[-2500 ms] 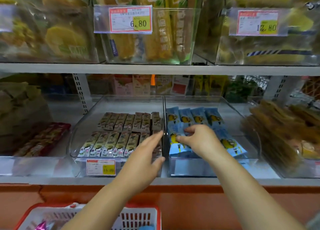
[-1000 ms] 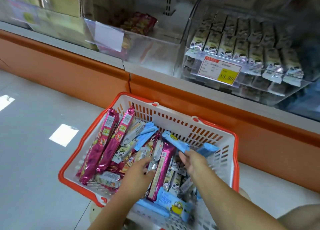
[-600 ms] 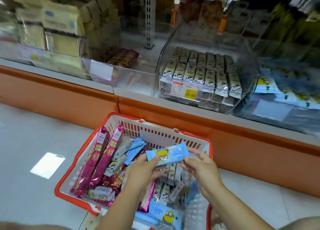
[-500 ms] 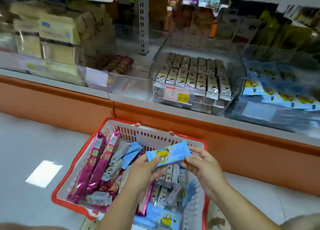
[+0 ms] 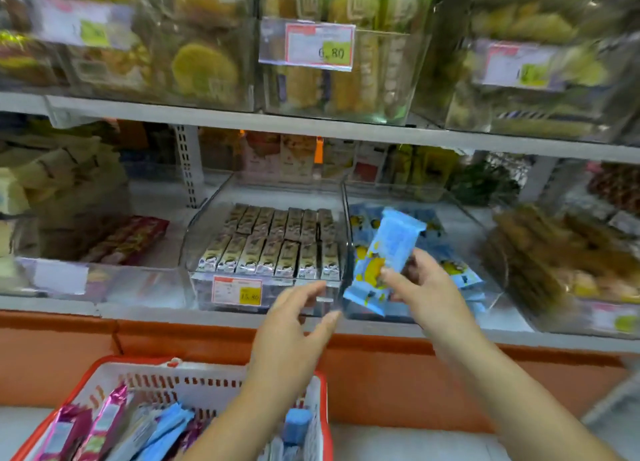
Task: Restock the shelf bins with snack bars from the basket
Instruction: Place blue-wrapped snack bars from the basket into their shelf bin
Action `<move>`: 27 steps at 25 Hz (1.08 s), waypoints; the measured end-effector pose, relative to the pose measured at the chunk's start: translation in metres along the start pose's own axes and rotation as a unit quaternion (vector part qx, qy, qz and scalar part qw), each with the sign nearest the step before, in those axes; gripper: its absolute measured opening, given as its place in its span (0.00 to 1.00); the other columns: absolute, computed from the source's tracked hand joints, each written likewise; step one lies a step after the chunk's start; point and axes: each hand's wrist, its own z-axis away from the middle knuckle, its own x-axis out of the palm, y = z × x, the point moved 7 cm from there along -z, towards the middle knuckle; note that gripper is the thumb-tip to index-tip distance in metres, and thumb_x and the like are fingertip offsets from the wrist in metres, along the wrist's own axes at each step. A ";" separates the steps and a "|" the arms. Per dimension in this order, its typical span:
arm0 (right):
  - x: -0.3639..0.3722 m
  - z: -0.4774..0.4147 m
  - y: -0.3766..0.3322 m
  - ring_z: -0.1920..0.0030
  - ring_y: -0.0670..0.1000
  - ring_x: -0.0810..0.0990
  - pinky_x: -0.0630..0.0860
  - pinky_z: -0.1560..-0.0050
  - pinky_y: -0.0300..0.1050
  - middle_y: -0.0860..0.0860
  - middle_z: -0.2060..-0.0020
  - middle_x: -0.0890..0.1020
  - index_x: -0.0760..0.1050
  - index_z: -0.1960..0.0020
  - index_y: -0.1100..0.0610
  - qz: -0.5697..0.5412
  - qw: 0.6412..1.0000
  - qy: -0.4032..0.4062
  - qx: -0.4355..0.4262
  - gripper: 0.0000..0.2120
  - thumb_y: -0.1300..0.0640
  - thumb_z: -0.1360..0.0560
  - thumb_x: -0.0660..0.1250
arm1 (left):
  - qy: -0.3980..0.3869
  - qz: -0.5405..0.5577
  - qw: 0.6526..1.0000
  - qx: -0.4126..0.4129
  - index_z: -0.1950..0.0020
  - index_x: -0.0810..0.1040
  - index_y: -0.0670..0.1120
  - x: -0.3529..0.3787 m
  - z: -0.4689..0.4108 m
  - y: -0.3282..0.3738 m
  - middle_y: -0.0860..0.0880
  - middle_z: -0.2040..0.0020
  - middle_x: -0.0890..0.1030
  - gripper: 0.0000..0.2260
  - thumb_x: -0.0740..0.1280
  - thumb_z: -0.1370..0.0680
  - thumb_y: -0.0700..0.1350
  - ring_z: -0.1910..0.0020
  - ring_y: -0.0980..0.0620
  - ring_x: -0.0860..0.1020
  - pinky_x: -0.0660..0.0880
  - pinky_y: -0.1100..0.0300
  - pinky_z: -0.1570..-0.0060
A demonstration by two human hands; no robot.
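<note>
My right hand (image 5: 420,290) pinches a light blue snack bar (image 5: 386,259) and holds it upright over the front of a clear shelf bin (image 5: 485,284) that has several matching blue bars lying in it. My left hand (image 5: 294,325) hovers just left of the bar with fingers spread and holds nothing. Below sits the red and white basket (image 5: 207,377) with pink, blue and silver bars inside. A neighbouring clear bin (image 5: 201,238) holds two rows of brown and silver bars behind a yellow price tag.
A grey upper shelf (image 5: 311,128) carries clear bins of yellow packaged snacks with price labels. Left of the middle bin lies a bin with red bars (image 5: 135,235); at the right is a bin of brown snacks (image 5: 561,263). An orange base panel (image 5: 398,374) runs under the shelf.
Both hands lifted the blue bar out of the basket; my left hand let go and my right hand carried it up to the blue-bar bin. The view swung from basket up to shelf.
</note>
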 end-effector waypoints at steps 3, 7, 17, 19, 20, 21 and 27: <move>-0.070 -0.056 -0.017 0.66 0.41 0.80 0.73 0.65 0.36 0.48 0.61 0.84 0.77 0.44 0.53 0.143 0.984 0.099 -0.030 0.11 0.59 0.25 0.70 | -0.027 -0.142 0.983 0.115 0.24 0.58 0.56 0.026 -0.043 0.030 0.61 0.28 0.63 0.29 0.65 0.22 0.55 0.28 0.62 0.59 0.54 0.67 0.31; -0.076 -0.101 0.009 0.71 0.39 0.77 0.69 0.72 0.31 0.49 0.63 0.83 0.79 0.41 0.63 0.218 0.974 0.043 0.046 0.17 0.56 0.27 0.73 | -0.082 -0.195 0.971 0.112 0.21 0.46 0.54 0.055 -0.079 0.018 0.58 0.21 0.51 0.37 0.65 0.23 0.58 0.24 0.58 0.51 0.50 0.62 0.28; -0.061 -0.067 -0.031 0.50 0.47 0.80 0.71 0.56 0.40 0.47 0.52 0.82 0.79 0.43 0.50 0.280 0.945 0.151 -0.078 0.11 0.48 0.23 0.66 | -0.049 -0.129 0.982 0.128 0.24 0.57 0.61 0.019 -0.059 0.010 0.67 0.28 0.60 0.28 0.64 0.21 0.54 0.32 0.74 0.54 0.48 0.79 0.35; -0.031 -0.029 -0.048 0.57 0.41 0.79 0.71 0.61 0.32 0.42 0.59 0.81 0.77 0.49 0.43 0.183 0.959 0.133 -0.172 0.06 0.46 0.23 0.63 | -0.003 -0.151 0.983 0.107 0.27 0.65 0.58 -0.019 -0.026 -0.021 0.66 0.32 0.66 0.23 0.64 0.22 0.50 0.33 0.72 0.61 0.54 0.79 0.35; -0.004 -0.011 -0.044 0.59 0.40 0.78 0.72 0.62 0.30 0.42 0.60 0.81 0.77 0.50 0.43 0.157 0.966 0.083 -0.188 0.07 0.45 0.24 0.62 | 0.019 -0.158 0.985 0.071 0.29 0.69 0.55 -0.039 -0.005 -0.044 0.63 0.33 0.69 0.22 0.66 0.22 0.46 0.32 0.67 0.65 0.58 0.74 0.34; 0.029 0.005 -0.033 0.59 0.39 0.78 0.72 0.61 0.29 0.41 0.60 0.80 0.77 0.50 0.42 0.154 0.971 0.018 -0.184 0.07 0.44 0.24 0.62 | 0.031 -0.164 0.986 0.023 0.30 0.71 0.52 -0.056 0.016 -0.069 0.59 0.34 0.72 0.21 0.67 0.23 0.42 0.32 0.61 0.68 0.61 0.68 0.33; 0.219 0.084 0.142 0.51 0.43 0.75 0.69 0.52 0.36 0.45 0.43 0.75 0.71 0.33 0.48 0.359 0.860 -0.360 0.027 0.16 0.50 0.21 0.62 | -0.001 -0.172 0.958 -0.230 0.30 0.70 0.47 -0.108 0.133 -0.204 0.50 0.31 0.72 0.21 0.67 0.23 0.42 0.32 0.53 0.69 0.60 0.65 0.33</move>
